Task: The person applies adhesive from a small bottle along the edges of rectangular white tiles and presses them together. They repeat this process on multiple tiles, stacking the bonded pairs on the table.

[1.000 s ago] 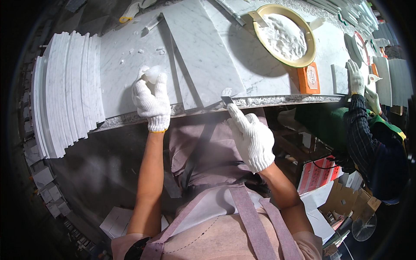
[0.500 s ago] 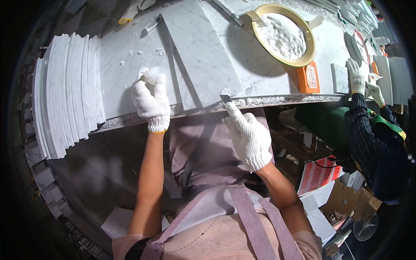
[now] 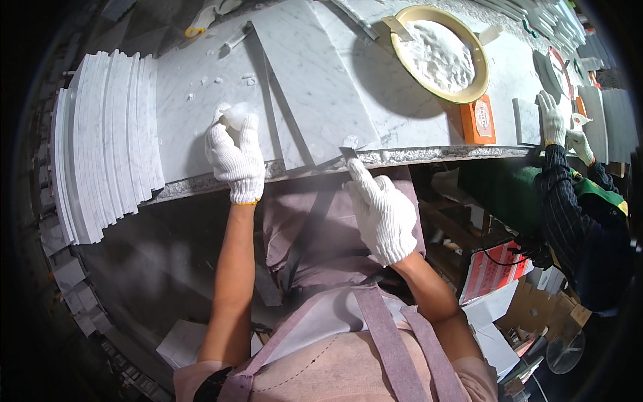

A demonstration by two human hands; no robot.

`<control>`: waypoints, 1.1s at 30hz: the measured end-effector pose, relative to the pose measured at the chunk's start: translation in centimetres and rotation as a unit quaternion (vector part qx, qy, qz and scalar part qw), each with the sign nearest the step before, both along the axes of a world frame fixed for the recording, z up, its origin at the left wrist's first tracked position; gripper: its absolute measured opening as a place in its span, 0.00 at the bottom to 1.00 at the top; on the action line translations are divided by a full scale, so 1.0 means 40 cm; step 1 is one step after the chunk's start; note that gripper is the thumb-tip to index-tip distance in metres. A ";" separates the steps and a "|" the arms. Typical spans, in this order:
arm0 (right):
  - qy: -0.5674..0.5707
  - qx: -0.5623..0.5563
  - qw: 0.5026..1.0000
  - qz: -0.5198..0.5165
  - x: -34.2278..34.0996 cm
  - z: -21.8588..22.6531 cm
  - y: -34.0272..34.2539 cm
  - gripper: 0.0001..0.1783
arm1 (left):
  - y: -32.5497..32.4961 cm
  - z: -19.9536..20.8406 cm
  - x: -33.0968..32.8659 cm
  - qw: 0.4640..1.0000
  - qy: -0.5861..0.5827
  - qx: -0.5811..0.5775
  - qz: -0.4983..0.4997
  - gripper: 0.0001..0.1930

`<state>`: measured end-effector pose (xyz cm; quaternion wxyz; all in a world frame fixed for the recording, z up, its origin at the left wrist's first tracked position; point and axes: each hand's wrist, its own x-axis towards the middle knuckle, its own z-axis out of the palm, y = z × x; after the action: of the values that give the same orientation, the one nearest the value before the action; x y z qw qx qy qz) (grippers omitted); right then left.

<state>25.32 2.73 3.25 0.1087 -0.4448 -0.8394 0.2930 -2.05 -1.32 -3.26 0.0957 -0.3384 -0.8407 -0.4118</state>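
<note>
Both my hands wear white knitted gloves. My left hand (image 3: 236, 153) pinches a small translucent white, rounded object (image 3: 238, 115) between thumb and fingers, above the left part of the marble work surface (image 3: 194, 127). A small putty knife (image 3: 349, 151), with a white dab at its tip, is in my right hand (image 3: 382, 213), the index finger stretched along it. That tip meets the near corner of a long marble slab (image 3: 315, 74), which lies slanted across the surface. Most of the knife's handle is hidden by the glove.
Upright marble tiles (image 3: 110, 141) stand stacked at the left. Right of the slab are a yellow-rimmed basin (image 3: 483, 67) of white powder with a scraper (image 3: 400, 28), and an orange box (image 3: 477, 120). Far right, a co-worker's gloved hand (image 3: 551, 119) rests by another tile (image 3: 526, 122). White crumbs (image 3: 218, 80) lie about.
Almost nothing differs. My right hand has shifted very slightly left, with the knife still at the slab's corner, and my left hand keeps its pinch.
</note>
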 end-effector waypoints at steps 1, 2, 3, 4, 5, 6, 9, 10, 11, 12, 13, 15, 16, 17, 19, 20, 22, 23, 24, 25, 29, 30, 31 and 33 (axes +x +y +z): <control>0.010 0.003 1.000 0.002 0.002 -0.001 -0.009 0.24 | -0.001 0.001 0.000 1.000 0.000 0.000 -0.001 0.26; 0.017 0.003 1.000 0.002 0.004 -0.001 -0.015 0.24 | 0.000 0.002 0.000 1.000 0.008 0.007 -0.008 0.26; 0.023 0.003 1.000 0.000 0.006 0.000 -0.021 0.24 | 0.000 0.003 0.000 1.000 0.004 0.000 -0.002 0.26; 0.039 0.002 0.999 -0.005 0.009 0.001 -0.023 0.24 | 0.001 0.003 -0.001 1.000 0.007 -0.003 0.000 0.27; 0.054 0.002 0.998 -0.011 0.010 0.001 -0.021 0.24 | 0.000 0.003 -0.001 1.000 0.011 -0.005 0.000 0.27; 0.069 0.003 0.997 -0.017 0.009 0.000 -0.017 0.24 | 0.000 0.003 -0.001 1.000 0.011 -0.006 0.003 0.27; 0.129 0.067 0.989 -0.041 0.003 -0.012 0.006 0.23 | 0.000 0.001 -0.001 1.000 0.010 -0.004 0.004 0.27; 0.110 0.051 0.992 -0.045 -0.002 -0.019 0.014 0.24 | 0.000 0.000 -0.001 1.000 0.010 -0.001 0.003 0.27; 0.102 0.044 0.993 -0.039 -0.004 -0.024 0.016 0.24 | 0.001 0.000 -0.002 1.000 0.019 0.008 -0.003 0.27; 0.093 0.031 0.995 -0.037 -0.006 -0.029 0.015 0.24 | 0.003 -0.001 -0.003 1.000 0.015 0.006 0.006 0.26; 0.083 0.019 0.996 -0.034 -0.008 -0.035 0.013 0.25 | 0.004 -0.001 -0.004 1.000 0.020 0.012 0.011 0.25; 0.058 0.043 0.997 -0.013 -0.003 -0.041 -0.003 0.26 | 0.005 -0.001 -0.005 1.000 0.023 0.011 0.010 0.25; 0.041 0.038 0.998 -0.010 0.001 -0.042 -0.014 0.26 | 0.004 0.000 -0.004 1.000 0.021 0.003 0.004 0.26; 0.018 0.031 0.999 -0.009 0.007 -0.041 -0.023 0.26 | 0.004 0.001 -0.005 1.000 0.027 0.001 -0.007 0.27; 0.054 0.035 0.998 -0.016 0.017 -0.040 -0.036 0.28 | 0.003 0.004 -0.005 1.000 0.014 -0.006 -0.008 0.27; 0.076 0.034 0.996 -0.015 0.026 -0.038 -0.040 0.28 | 0.003 0.008 -0.005 1.000 0.016 -0.002 -0.011 0.27; 0.103 0.026 0.994 -0.007 0.047 -0.037 -0.045 0.28 | 0.006 0.017 -0.006 0.999 -0.032 0.014 -0.009 0.23; 0.107 0.019 0.994 0.002 0.061 -0.038 -0.047 0.28 | 0.007 0.024 -0.006 0.999 -0.046 0.025 -0.015 0.22; 0.114 0.015 0.993 0.013 0.076 -0.042 -0.048 0.28 | 0.007 0.033 -0.007 0.997 -0.068 0.017 -0.020 0.22; 0.130 0.030 0.991 0.011 0.092 -0.050 -0.047 0.29 | 0.007 0.042 -0.006 0.996 -0.083 0.010 -0.032 0.22; 0.138 0.046 0.989 0.014 0.161 -0.111 -0.031 0.27 | 0.000 0.082 0.025 0.971 -0.142 0.097 -0.167 0.24; 0.137 0.049 0.989 0.016 0.176 -0.131 -0.027 0.28 | -0.006 0.089 0.046 0.955 -0.181 0.123 -0.199 0.27; 0.134 0.051 0.990 0.018 0.186 -0.152 -0.025 0.28 | -0.015 0.099 0.062 0.952 -0.180 0.110 -0.222 0.26; 0.120 0.038 0.991 0.034 0.204 -0.186 -0.023 0.29 | -0.035 0.121 0.089 0.941 -0.192 0.073 -0.269 0.26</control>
<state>33.50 1.81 -4.18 0.2151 -0.3730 -0.8454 0.3160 1.52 -2.71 1.57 -0.1574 -0.4579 -0.6884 -0.5400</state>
